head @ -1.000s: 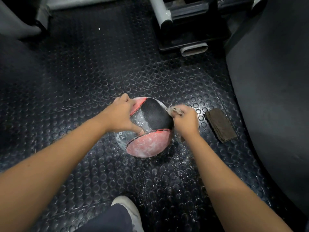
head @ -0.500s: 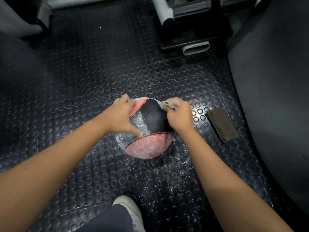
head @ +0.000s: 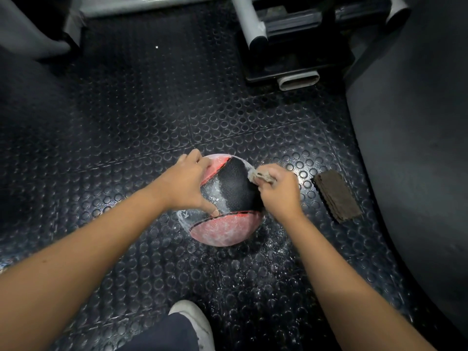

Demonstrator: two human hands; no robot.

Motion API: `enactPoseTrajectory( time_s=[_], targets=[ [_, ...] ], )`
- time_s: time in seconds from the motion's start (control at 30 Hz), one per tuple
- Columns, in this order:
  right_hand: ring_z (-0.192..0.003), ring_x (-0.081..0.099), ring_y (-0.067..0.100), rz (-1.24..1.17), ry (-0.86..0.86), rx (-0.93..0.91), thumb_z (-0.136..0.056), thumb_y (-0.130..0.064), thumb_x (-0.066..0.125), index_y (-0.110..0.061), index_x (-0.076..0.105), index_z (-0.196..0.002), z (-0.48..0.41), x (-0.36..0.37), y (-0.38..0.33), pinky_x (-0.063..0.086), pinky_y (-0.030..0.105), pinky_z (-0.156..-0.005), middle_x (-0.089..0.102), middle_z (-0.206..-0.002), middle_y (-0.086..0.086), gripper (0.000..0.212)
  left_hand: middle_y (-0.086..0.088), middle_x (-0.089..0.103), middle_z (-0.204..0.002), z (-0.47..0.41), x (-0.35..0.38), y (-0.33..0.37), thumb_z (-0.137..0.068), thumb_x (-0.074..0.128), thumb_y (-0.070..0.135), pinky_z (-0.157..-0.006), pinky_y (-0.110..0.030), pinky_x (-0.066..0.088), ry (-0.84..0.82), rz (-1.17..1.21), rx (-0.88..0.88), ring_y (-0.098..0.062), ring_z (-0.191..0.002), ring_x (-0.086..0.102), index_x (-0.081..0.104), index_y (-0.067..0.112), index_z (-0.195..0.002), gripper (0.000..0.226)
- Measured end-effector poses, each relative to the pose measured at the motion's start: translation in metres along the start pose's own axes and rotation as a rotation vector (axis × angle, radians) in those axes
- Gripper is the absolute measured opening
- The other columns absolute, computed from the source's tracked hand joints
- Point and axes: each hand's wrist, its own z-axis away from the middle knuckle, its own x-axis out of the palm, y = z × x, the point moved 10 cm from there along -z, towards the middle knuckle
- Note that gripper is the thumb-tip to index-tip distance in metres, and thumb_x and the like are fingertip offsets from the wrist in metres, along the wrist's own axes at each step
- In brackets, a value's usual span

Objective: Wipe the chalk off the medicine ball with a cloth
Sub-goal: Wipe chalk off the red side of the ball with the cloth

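Chalk-hazed red-and-black rubber medicine ball (head: pixel 228 198) sits on the studded black rubber floor (head: pixel 152 122), mid-view. The left hand (head: pixel 188 184) grips its 9 o'clock side, fingers curled over the top and thumb pressed on the black panel. The right hand (head: pixel 279 193) pinches a crumpled beige cloth (head: pixel 258 176) against the 2 o'clock edge. White film covers the red panel at 6 o'clock, so the wiping looks partly done. Firm overlapping strokes toward that film, with the left hand turning the ball, should serve best. A brown folded pad (head: pixel 336 196) lies apart at 3 o'clock.
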Motion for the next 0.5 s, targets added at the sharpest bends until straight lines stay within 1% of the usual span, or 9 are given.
enactPoseTrajectory(
  time_s=[0.07,0.17,0.23,0.3,0.37,0.4,0.43,0.5],
  targets=[
    [-0.085,0.064,0.012,0.032,0.007,0.058,-0.081,0.000,0.063,-0.026,0.073,-0.083,0.001,-0.006,0.019,0.056,0.042,-0.075,0.067,-0.090,-0.019,0.028,0.004,0.034,-0.106,0.000,0.001,0.003,-0.048,0.082,0.069,-0.090,-0.039,0.049,-0.002,-0.014,0.011,-0.017,-0.104,0.038,0.043,0.010,-0.133,0.111],
    [-0.083,0.064,0.014,0.043,0.027,0.124,-0.084,-0.004,0.063,-0.031,0.069,-0.078,-0.018,-0.005,0.023,0.056,0.040,-0.075,0.068,-0.087,-0.014,0.028,0.003,0.033,-0.107,-0.002,0.003,0.009,-0.049,0.081,0.070,-0.090,-0.040,0.048,-0.001,-0.045,0.028,-0.018,-0.104,0.037,0.043,0.010,-0.132,0.109],
    [-0.085,0.065,0.015,0.008,0.031,0.059,-0.084,-0.003,0.064,-0.028,0.071,-0.079,-0.023,0.000,0.003,0.056,0.037,-0.076,0.066,-0.088,-0.014,0.026,0.002,0.033,-0.108,-0.003,0.001,0.010,-0.049,0.081,0.070,-0.090,-0.040,0.049,-0.001,-0.049,0.027,-0.018,-0.104,0.037,0.042,0.010,-0.133,0.109],
    [-0.087,0.065,0.013,-0.048,0.022,-0.018,-0.083,-0.001,0.066,-0.021,0.075,-0.082,-0.014,0.003,-0.016,0.055,0.034,-0.079,0.064,-0.089,-0.019,0.022,0.003,0.033,-0.109,-0.003,0.000,0.007,-0.049,0.082,0.068,-0.089,-0.039,0.048,-0.005,-0.036,0.015,-0.018,-0.104,0.037,0.041,0.011,-0.134,0.110],
    [-0.086,0.064,0.006,-0.060,0.021,-0.035,-0.081,0.004,0.066,-0.022,0.076,-0.085,0.002,0.000,-0.010,0.054,0.029,-0.079,0.062,-0.087,-0.026,0.028,0.003,0.033,-0.109,-0.002,0.000,0.004,-0.049,0.083,0.067,-0.088,-0.038,0.048,-0.005,-0.023,0.013,-0.017,-0.104,0.037,0.042,0.011,-0.133,0.108],
    [-0.085,0.064,0.005,-0.058,0.028,-0.012,-0.080,0.006,0.066,-0.024,0.076,-0.086,0.008,-0.004,0.001,0.055,0.030,-0.078,0.062,-0.086,-0.028,0.032,0.004,0.033,-0.108,-0.001,0.001,0.005,-0.049,0.082,0.068,-0.088,-0.037,0.048,-0.004,-0.022,0.016,-0.016,-0.103,0.036,0.043,0.012,-0.132,0.107],
    [-0.084,0.064,0.006,-0.050,0.037,0.020,-0.080,0.005,0.066,-0.024,0.076,-0.085,0.009,-0.007,0.012,0.056,0.034,-0.078,0.063,-0.087,-0.027,0.031,0.004,0.033,-0.108,-0.001,0.001,0.006,-0.049,0.082,0.069,-0.088,-0.037,0.048,-0.003,-0.031,0.022,-0.016,-0.102,0.036,0.043,0.012,-0.131,0.107],
    [-0.083,0.064,0.012,-0.027,0.051,0.099,-0.083,-0.002,0.067,-0.025,0.074,-0.080,-0.002,-0.008,0.029,0.056,0.044,-0.075,0.066,-0.089,-0.019,0.025,0.004,0.032,-0.107,-0.001,0.003,0.011,-0.049,0.080,0.071,-0.088,-0.037,0.049,0.001,-0.058,0.038,-0.016,-0.102,0.035,0.044,0.011,-0.130,0.106]
  ],
)
